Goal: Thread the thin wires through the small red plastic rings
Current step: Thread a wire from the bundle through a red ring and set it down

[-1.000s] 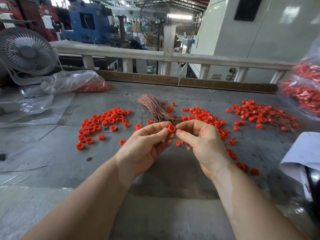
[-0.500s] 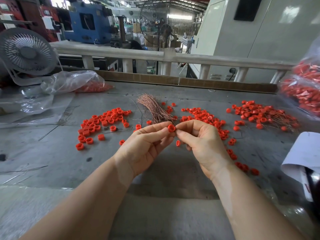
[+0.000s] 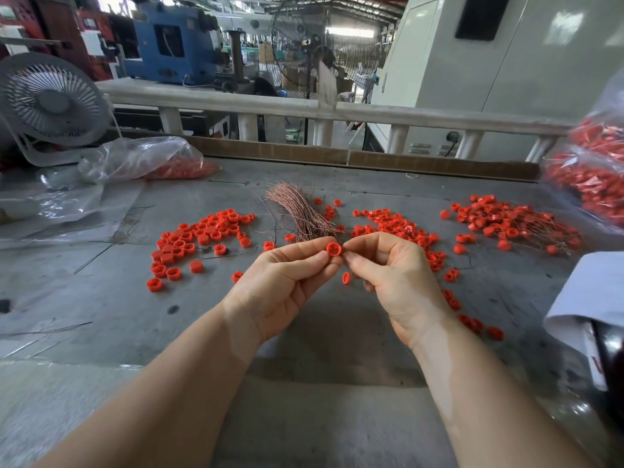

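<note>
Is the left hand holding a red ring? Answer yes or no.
Yes, the left hand pinches a red ring between thumb and fingertips, above the table.

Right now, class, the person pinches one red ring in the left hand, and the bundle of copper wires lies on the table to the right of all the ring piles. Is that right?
Not quite. The head view shows the left hand pinching one red ring, but the bundle of copper wires lies between ring piles, with the loose rings to its left.
</note>
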Motion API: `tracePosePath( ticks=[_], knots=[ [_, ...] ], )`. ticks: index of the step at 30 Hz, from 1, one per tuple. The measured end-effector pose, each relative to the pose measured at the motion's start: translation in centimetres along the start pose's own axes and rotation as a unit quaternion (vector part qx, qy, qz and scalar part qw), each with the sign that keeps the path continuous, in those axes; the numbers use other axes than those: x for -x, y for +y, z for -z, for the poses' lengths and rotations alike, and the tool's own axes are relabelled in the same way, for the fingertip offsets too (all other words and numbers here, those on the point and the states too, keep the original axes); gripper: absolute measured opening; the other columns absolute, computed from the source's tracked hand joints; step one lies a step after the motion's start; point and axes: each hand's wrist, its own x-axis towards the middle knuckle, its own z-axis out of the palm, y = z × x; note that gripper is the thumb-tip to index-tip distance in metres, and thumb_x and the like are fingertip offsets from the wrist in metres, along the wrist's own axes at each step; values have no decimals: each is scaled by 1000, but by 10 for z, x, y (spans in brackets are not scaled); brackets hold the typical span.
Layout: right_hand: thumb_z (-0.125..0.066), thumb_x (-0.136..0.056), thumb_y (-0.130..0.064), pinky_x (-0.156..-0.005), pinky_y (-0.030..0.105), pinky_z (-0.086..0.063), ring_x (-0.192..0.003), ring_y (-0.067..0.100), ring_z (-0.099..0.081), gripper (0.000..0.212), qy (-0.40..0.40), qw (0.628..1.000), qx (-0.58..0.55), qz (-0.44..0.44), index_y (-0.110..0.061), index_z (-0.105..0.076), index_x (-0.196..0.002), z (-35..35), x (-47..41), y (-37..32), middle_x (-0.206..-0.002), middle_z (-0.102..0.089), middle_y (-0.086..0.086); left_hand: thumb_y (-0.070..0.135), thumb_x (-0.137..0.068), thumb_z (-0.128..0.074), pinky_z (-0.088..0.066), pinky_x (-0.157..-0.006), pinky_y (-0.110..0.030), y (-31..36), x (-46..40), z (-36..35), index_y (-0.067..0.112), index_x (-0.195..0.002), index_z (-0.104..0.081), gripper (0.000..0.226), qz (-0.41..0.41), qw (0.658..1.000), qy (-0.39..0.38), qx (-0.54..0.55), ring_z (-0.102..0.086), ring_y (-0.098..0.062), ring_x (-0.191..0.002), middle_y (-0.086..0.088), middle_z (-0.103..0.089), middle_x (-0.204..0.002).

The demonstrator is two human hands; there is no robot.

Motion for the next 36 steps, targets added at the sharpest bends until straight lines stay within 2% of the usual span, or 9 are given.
tracePosePath(
  ticks=[12,17,22,27,36],
  knots=[
    [-68,-79,-3,-47,12,-38,-57,17,-53,17,-6,1000,-5,-3,-17,-67,-72,0,0,-1,-63,-64,2,-1,-65,-57,-55,-61,-17,0,0,-1,3,-68,-74,18,-26,999,-21,-12,-68,-10,-64,-8,-70,-72],
    [-66,-81,-2,-46,13,-38,-59,19,-53,16,-14,1000,-5,-4,-17,-67,-76,-1,1,-1,-66,-64,3,-6,-76,-53,-56,-61,-17,0,0,-2,-1,-82,-65,15,-34,999,-14,3,-68,-10,-64,-8,-69,-71],
    [-67,-81,-4,-46,12,-38,-59,19,-54,13,-10,1000,-6,-13,-17,-66,-79,-1,0,-1,-68,-66,4,-8,-83,-48,-55,-62,-16,0,1,-2,-1,-85,-63,16,-36,999,-14,5,-68,-9,-64,-6,-69,-70],
    [-67,-81,-5,-47,11,-38,-59,15,-54,13,-14,1000,3,-22,-18,-67,-77,-2,1,-1,-65,-65,1,-5,-71,-54,-56,-61,-17,1,1,-1,-1,-87,-65,19,-33,999,-21,17,-68,-11,-65,-8,-70,-73],
    [-68,-81,-8,-45,12,-36,-55,8,-51,10,-31,998,4,-60,-17,-67,-75,-2,1,-2,-59,-62,-7,-3,-70,-54,-55,-61,-16,1,0,-1,4,-70,-75,22,-39,999,-23,17,-69,-11,-65,-8,-70,-72]
  ],
)
